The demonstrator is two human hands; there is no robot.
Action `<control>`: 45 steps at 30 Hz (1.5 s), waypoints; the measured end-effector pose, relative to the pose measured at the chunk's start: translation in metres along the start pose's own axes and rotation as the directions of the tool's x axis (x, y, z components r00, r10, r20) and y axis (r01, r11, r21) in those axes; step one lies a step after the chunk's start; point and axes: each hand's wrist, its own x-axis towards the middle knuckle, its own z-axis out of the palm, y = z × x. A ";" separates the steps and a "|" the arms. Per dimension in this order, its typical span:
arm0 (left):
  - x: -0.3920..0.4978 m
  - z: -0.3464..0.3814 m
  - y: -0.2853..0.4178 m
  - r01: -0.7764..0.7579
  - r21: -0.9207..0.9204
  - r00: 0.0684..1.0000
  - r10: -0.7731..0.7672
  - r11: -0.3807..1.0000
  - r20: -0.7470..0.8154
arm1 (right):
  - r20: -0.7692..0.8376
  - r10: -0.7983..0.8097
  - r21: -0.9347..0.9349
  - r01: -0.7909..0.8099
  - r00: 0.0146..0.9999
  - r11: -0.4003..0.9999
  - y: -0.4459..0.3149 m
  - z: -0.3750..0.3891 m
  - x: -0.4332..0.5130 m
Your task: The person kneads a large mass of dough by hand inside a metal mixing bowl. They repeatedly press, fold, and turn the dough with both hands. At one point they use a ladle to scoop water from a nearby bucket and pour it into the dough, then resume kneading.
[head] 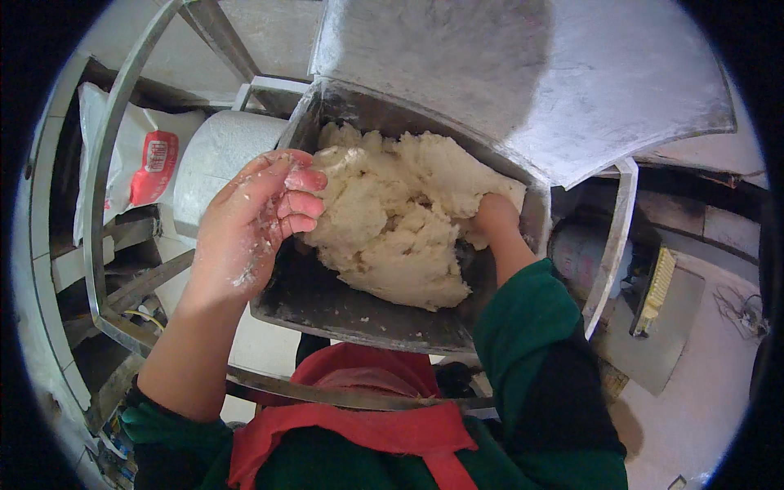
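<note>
A large, rough mass of pale dough (398,226) lies in a deep metal trough (361,331) in front of me. My left hand (260,214) is raised over the trough's left side, palm turned inward, fingers loosely curled and spotted with bits of dough and flour. It grips nothing that I can see. My right hand (497,214) reaches into the right part of the trough, against the dough; its fingers are hidden by the dough and the wrist, so whether they grip is unclear.
A metal lid (551,79) stands raised behind the trough. Metal frame bars (98,202) curve around both sides. At left are a white and red sack (153,159) and a rounded metal housing (226,159). A flat trowel-like tool with a yellow handle (660,288) lies at right.
</note>
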 end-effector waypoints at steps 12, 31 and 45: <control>-0.002 -0.003 0.006 -0.099 0.096 0.992 0.090 0.990 0.091 | -0.011 0.044 0.403 -0.036 0.999 0.915 0.004 0.029 0.020; -0.011 -0.003 0.010 0.040 -0.080 0.997 -0.035 0.996 0.067 | -0.823 -0.089 0.083 0.273 0.561 0.959 -0.054 -0.008 -0.065; -0.007 0.003 0.003 -0.033 0.080 0.996 0.026 0.996 0.084 | -0.491 -0.145 0.044 0.190 0.859 0.981 0.000 -0.033 -0.117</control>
